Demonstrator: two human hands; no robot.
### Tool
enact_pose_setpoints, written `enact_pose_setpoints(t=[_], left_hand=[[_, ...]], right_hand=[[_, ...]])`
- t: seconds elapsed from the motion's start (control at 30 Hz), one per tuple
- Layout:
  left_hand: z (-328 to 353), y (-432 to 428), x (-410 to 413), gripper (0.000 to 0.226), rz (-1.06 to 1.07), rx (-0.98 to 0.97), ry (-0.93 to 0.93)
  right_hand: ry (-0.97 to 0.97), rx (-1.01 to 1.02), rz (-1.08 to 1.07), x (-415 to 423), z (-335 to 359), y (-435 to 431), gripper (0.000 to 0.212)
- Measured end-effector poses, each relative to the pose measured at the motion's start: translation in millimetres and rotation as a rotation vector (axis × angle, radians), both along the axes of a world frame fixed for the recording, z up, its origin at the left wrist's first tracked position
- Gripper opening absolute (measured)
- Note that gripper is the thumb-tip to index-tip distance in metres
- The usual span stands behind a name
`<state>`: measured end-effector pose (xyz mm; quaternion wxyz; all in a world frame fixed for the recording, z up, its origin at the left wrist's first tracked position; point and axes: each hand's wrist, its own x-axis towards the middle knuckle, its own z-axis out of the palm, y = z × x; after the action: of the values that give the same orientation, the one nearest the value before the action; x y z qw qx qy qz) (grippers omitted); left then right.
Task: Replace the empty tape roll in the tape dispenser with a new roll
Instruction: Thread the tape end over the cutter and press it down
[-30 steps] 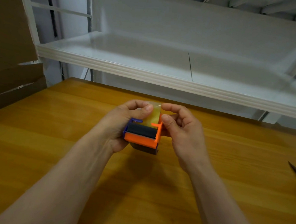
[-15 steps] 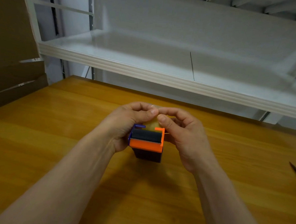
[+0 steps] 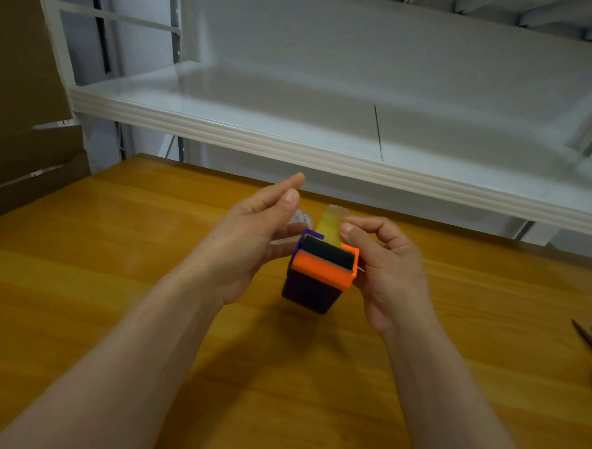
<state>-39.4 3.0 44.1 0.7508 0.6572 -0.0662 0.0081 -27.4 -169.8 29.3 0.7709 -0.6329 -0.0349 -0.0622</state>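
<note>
The tape dispenser (image 3: pixel 320 272), orange and purple with a black roller, is held just above the wooden table (image 3: pixel 115 249). A strip of yellowish clear tape (image 3: pixel 331 222) rises from its far end. My right hand (image 3: pixel 388 267) grips the dispenser's right side, thumb against the tape strip. My left hand (image 3: pixel 253 232) is off the dispenser, just to its left, with its fingers straight. A small translucent scrap (image 3: pixel 300 222) shows by the left fingers; whether it sticks to them is unclear. The roll inside the dispenser is hidden.
Scissor blades (image 3: pixel 590 339) lie at the table's right edge. A white shelf (image 3: pixel 326 150) overhangs the far side of the table. Brown cardboard (image 3: pixel 19 107) stands at the left.
My left hand has let go of the dispenser and tape end and opened out to the left. The dispenser has shifted right and tilted, now held by my right hand alone.
</note>
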Motion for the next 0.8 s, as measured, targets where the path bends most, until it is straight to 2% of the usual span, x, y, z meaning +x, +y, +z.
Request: enact_pose_setpoints(t=[0.07, 0.17, 0.3, 0.43, 0.53, 0.67, 0.8], left_hand=[[0.0, 8.1, 0.8, 0.044, -0.089, 0.109, 0.011], [-4.2, 14.1, -0.5, 0.074, -0.287, 0.248, 0.006], [-9.7, 13.1, 1.2, 0.116, -0.426, 0.231, -0.035], [-9.1, 8.8, -2.0, 0.106, -0.521, 0.211, -0.079], [-12.3, -0.8, -4.1, 0.099, -0.462, 0.356, -0.140], [-13.8, -7.6, -5.0, 0.078, -0.430, 0.352, -0.143], [-13.7, -8.5, -5.2, 0.067, -0.394, 0.392, -0.156]], right_hand=[[0.017, 0.056, 0.011, 1.0, 0.7, -1.1, 0.008], [0.019, 0.086, 0.026, 1.0, 1.5, -2.6, 0.011], [0.046, 0.117, 0.044, -0.2, 0.4, -3.4, 0.009], [0.098, 0.131, 0.032, 0.8, -0.1, -2.5, 0.008], [0.090, 0.130, 0.038, -0.7, 0.1, -0.7, 0.013], [0.077, 0.068, 0.011, -2.4, 1.2, 0.3, 0.018], [0.041, -0.059, -0.060, 1.5, 1.3, -1.8, 0.012]])
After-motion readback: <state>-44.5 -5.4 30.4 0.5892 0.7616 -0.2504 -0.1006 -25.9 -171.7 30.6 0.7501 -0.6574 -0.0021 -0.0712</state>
